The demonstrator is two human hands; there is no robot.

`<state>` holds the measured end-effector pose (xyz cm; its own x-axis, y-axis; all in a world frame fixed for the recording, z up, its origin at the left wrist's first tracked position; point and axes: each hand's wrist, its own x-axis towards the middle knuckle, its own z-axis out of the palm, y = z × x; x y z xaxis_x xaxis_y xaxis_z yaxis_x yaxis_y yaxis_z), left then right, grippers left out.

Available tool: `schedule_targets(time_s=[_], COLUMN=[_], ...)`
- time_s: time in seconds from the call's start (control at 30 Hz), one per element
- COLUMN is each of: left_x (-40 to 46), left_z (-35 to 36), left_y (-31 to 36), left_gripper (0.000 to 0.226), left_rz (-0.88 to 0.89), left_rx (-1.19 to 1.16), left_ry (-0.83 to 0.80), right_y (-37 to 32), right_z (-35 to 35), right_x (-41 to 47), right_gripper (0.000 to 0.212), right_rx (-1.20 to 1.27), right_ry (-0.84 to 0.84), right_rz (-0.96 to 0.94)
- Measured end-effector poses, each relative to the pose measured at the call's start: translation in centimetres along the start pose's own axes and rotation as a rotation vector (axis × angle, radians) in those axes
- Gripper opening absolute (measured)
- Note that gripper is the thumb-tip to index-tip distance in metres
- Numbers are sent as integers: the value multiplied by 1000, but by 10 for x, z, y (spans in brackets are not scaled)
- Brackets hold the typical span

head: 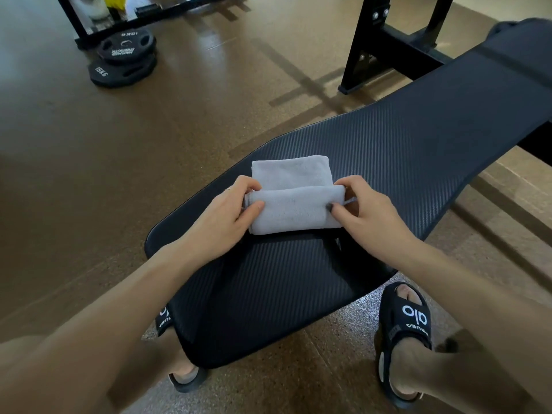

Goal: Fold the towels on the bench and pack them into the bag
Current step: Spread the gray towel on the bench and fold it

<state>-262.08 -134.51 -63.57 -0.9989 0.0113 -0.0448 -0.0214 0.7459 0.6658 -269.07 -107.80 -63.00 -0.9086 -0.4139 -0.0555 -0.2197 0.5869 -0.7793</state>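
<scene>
A light grey towel [294, 194] lies on the black ribbed bench [388, 138], toward the near, wider end of the pad and roughly midway between its left and right edges. It is partly folded: a near layer is doubled over, and a flat part reaches past it toward the far end of the bench. The folded band's long axis runs across the bench, from the left edge toward the right edge.

The left hand [227, 216] grips the band's left end, with the thumb on top of the cloth and the curled fingers wrapped round the end. The right hand [367, 212] pinches the band's right end, its thumb pressing the top face and the fingers curled over the far edge. A thin loop or tag of the towel shows just beside the right thumb. The towel thus sits between the two hands, its ends inside the fingers and its middle bare.

Two feet in black slides [403, 339] stand on the floor at the bench's near end. Black weight plates [124, 56] lie stacked on the floor, well apart to the far left.
</scene>
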Motion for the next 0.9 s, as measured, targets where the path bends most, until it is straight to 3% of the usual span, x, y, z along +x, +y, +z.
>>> schedule_targets(time_s=[0.4,0.5,0.57,0.67,0.77,0.83,0.9], left_x=[16,17,16,15,18,20,19], left_z=[12,13,12,9,12,15,14], left_y=[4,6,6,8,8,8,10], left_gripper=[15,18,21,21,14,10,5], left_rz=[-100,-102,-77,56,318,455,486], left_rx=[35,94,219,497,750,789,749], left_ry=[80,105,122,194,284,252,208], right_y=[-8,-11,-12,-15,-16,-17,-17], right_z=[13,19,22,24,25,26,25], right_x=[19,18,18,14,7,3,1], right_gripper=[18,26,38,42,34,38,49], right_rx=[-72,-162,-353,-577,-761,-806,-829], right_ry=[22,43,131,222,148,19,-90], right_rz=[138,107,-12,-310,-558,-582,-530])
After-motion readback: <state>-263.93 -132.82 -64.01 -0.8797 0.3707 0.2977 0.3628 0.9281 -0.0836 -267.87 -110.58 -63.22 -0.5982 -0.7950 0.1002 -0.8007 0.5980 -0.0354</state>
